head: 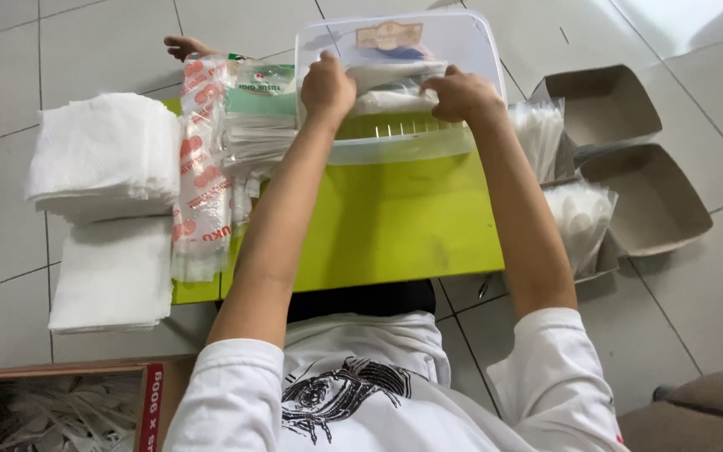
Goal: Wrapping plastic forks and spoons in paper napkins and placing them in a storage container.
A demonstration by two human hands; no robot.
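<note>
Both hands reach into a clear plastic tub (395,146) at the far edge of the green board (395,226): the left hand (326,88) and the right hand (462,95) each pinch a clear packet (395,79) lying inside. Two empty brown paper trays (629,151) sit off the board's right edge. Stacked white napkins (102,155) lie by its left edge.

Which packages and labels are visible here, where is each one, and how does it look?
Long clear packet: left of the green board, red printing.
Green-and-white packet: beside the left hand.
Tan label: on the clear tub, rectangular.
Cardboard box: bottom left, red strip.
</note>
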